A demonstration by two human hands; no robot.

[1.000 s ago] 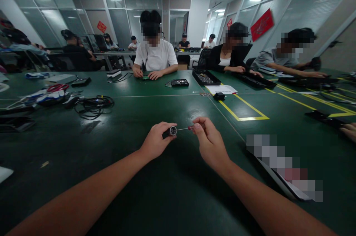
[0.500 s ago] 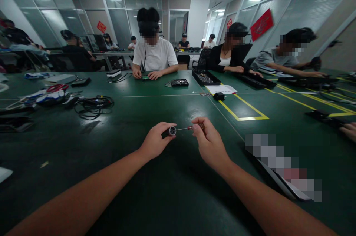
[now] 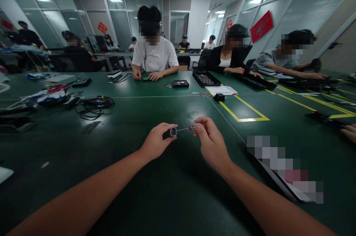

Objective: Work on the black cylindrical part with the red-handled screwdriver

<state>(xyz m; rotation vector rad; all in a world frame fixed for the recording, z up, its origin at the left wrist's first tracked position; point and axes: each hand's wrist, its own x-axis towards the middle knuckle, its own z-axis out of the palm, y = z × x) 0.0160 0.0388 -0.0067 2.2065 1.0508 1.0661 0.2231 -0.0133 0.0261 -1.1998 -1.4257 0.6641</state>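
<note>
1. Black cylinder (image 3: 171,132), head view: in L hand (image 3: 154,142), ctr, over green table (image 3: 172,199); round end faces cam.
2. L hand: thumb + fingers closed round cyl.
3. R hand (image 3: 213,142): pinches red-handled screwdriver (image 3: 191,128); thin shaft pts at cyl.'s round end, contact unclear.
4. Blk cable coil (image 3: 95,105) on table, well L of hands; sm. blk box (image 3: 219,97) beyond R hand, nr white sheet (image 3: 221,90).

One left hand (image 3: 156,142) and one right hand (image 3: 213,143) are holding one black cylinder (image 3: 172,132), one screwdriver (image 3: 190,128). From them, one cable bundle (image 3: 94,107) is lying toward ten o'clock, one black block (image 3: 219,97) toward two. Across the table (image 3: 155,195), three co-workers (image 3: 155,58) are sitting between eleven and two — another co-worker's hand (image 3: 349,132) is showing at three.
</note>
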